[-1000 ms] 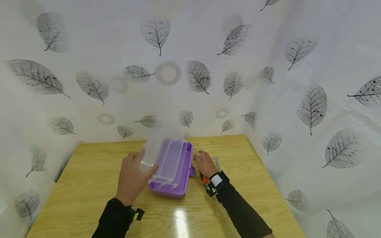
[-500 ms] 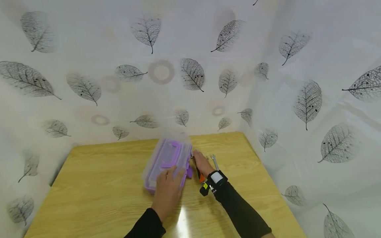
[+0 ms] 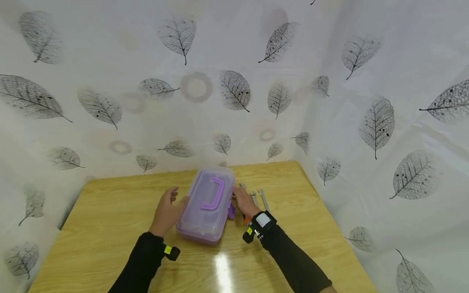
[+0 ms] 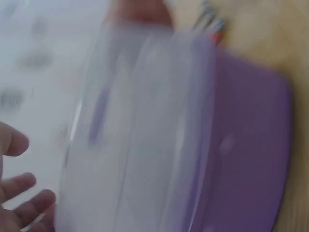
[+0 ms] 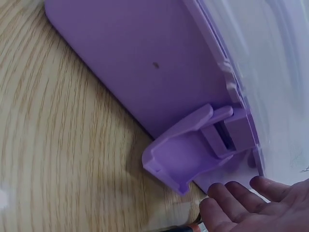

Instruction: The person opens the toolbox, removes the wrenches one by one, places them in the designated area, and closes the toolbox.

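A purple storage box (image 3: 196, 235) with a clear lid (image 3: 199, 219) lies at the middle of the table. The lid is down over it, and a purple carry handle (image 3: 220, 194) lies flat on top. On the box's right side the purple latch (image 5: 181, 152) hangs unfastened, flipped outward. Beside the left edge of the lid is my left hand (image 3: 166, 212), its fingers loosely spread and its thumb at the edge; contact is unclear. My right hand (image 3: 246, 202) is at the right side by the latch, fingers extended against or very near the box wall.
Two wrenches (image 3: 263, 198) lie on the wooden table (image 3: 121, 211) right of the box. A tool with an orange handle (image 3: 246, 220) is partly hidden under my right hand. A leaf-patterned curtain (image 3: 234, 89) hangs along the table's back and sides.
The clear lid has come down onto the box, covering the trays seen before. My left hand let go of it, pressed on top, then moved to the left side. My right hand shifted toward the box.
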`<action>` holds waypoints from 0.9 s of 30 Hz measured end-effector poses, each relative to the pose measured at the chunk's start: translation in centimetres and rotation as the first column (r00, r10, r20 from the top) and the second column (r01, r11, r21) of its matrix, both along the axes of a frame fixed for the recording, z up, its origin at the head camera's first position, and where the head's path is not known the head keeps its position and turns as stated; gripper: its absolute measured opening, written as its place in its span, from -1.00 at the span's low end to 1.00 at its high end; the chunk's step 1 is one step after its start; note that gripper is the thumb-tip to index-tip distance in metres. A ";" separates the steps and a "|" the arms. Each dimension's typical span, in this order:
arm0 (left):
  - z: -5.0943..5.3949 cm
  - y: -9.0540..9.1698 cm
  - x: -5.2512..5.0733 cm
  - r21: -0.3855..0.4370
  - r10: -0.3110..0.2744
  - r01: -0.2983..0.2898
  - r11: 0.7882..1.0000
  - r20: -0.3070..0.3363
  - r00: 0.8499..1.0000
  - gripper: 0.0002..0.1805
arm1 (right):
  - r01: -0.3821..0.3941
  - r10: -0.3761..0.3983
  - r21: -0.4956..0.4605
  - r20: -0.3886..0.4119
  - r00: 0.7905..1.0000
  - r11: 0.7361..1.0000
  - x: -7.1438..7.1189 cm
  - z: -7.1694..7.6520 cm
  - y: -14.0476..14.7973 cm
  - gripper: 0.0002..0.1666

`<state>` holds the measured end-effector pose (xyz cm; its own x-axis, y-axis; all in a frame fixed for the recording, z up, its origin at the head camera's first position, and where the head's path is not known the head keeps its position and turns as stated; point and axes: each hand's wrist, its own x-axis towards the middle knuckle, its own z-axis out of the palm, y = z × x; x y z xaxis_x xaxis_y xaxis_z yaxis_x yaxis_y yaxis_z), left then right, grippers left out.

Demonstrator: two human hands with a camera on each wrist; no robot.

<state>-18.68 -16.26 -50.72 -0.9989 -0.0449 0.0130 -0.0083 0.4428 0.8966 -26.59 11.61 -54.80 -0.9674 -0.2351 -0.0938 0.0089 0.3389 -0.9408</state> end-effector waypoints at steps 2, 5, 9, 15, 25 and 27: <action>-1.1 -1.6 0.0 0.084 -0.058 0.045 0.995 0.169 0.984 -0.12 | -0.017 0.017 0.000 0.008 1.000 1.000 0.1 0.0 -0.5 -0.33; -2.6 -1.9 0.8 0.185 -0.113 0.063 0.981 0.273 0.955 -0.07 | -0.055 0.055 -0.004 0.029 0.998 0.999 -0.1 -0.1 -1.1 -0.33; -3.5 -0.6 2.1 0.253 -0.042 -0.022 0.967 0.244 0.969 -0.12 | -0.092 0.093 0.060 -0.007 0.996 0.994 -1.1 -0.1 -2.2 -0.28; -3.4 1.2 3.5 0.213 0.075 -0.123 0.969 0.221 0.972 -0.11 | -0.133 0.139 0.101 -0.057 0.989 0.986 -2.2 -0.3 -3.1 -0.24; -1.0 -3.6 1.8 -0.169 0.062 -0.045 0.985 0.094 0.994 0.02 | 0.066 0.252 0.587 -0.444 0.860 0.807 -2.7 0.5 -1.9 -0.32; -0.4 -4.6 1.2 -0.321 0.052 -0.058 0.945 -0.029 0.998 -0.02 | 0.137 0.289 0.667 -0.487 0.824 0.733 -2.6 0.8 -1.7 -0.31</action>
